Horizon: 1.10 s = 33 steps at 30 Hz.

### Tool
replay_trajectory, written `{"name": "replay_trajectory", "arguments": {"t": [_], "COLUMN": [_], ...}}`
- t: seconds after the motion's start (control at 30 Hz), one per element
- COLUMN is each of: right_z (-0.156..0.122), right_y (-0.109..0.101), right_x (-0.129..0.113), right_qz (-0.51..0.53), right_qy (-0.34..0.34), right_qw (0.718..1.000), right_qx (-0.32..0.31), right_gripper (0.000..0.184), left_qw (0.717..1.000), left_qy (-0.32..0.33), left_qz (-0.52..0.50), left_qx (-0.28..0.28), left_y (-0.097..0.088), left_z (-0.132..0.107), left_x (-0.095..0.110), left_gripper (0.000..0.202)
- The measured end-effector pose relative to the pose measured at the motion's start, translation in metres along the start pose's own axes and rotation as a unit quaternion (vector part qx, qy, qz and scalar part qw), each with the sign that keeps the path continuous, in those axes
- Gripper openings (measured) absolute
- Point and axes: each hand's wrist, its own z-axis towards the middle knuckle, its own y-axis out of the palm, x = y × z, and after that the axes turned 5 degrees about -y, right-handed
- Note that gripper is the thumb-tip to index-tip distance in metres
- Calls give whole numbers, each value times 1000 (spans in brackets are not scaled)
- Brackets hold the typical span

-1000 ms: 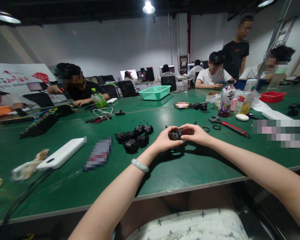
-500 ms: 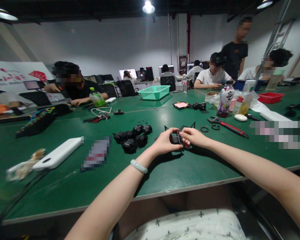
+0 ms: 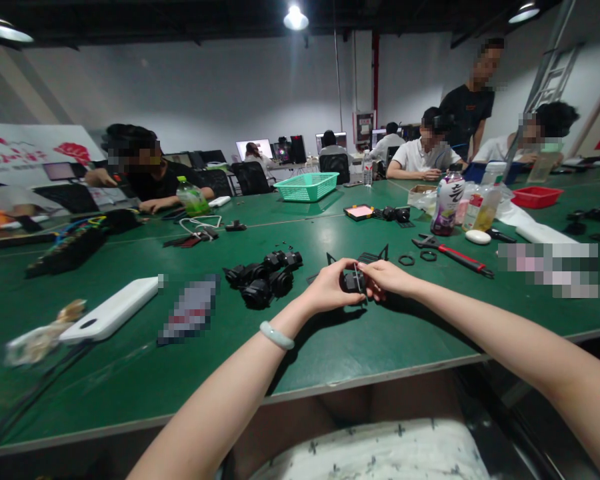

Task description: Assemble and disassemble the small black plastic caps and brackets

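Between both hands, just above the green table, is a small black part with a thin plate-like edge. My left hand grips it from the left, thumb below and fingers above. From the right, my right hand pinches the plate's edge; its fingertips partly hide the piece. Behind the hands lies a black pointed bracket, mostly covered. A pile of black chunky parts sits left of my left hand. Two black rings and an adjustable wrench with red-and-black handles lie to the right.
A white power bank with a cable lies at left. Farther back stand a green basket, a purple-labelled bottle and a red tray. The table's front edge is close to me. Several people sit around.
The view has shifted very slightly. Both hands still hold the black part in nearly the same place, and my right fingers have moved a little around its edge.
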Motion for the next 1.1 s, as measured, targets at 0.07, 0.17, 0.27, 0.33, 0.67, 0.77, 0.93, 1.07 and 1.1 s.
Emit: {"name": "replay_trajectory", "arguments": {"t": [0.07,0.17,0.27,0.33,0.67,0.77,0.93,1.07,1.1], "right_z": [1,2,-2,-7,-18,-14,-13,-13,-12], "right_y": [1,1,-3,-7,-7,-7,-9,-9,-9], "right_x": [2,3,-3,-12,-29,-23,-21,-21,-20], "right_qz": [3,-11,-84,-158,-310,-313,-307,-308,-308], "right_qy": [12,14,-79,-197,-381,-375,-364,-357,-357], "right_qw": [1000,999,987,957,871,873,879,882,882], "right_qx": [4,41,114,142,25,17,21,18,18], "right_gripper": [56,57,45,30,33,33,28,29,29], "left_qw": [1000,1000,1000,1000,1000,999,999,999,999], "left_qy": [4,13,11,6,-16,-30,-29,-27,-26], "left_qz": [0,3,6,10,-8,-18,-30,-28,-25], "left_qx": [-1,-2,1,8,9,13,20,15,14], "left_y": [0,0,-1,-1,-2,-3,-3,-3,-3], "left_z": [0,1,1,2,1,2,2,1,1], "left_x": [-1,-4,-7,-8,-7,-8,-8,-9,-9], "left_gripper": [54,55,56,55,52,53,53,53,53]}}
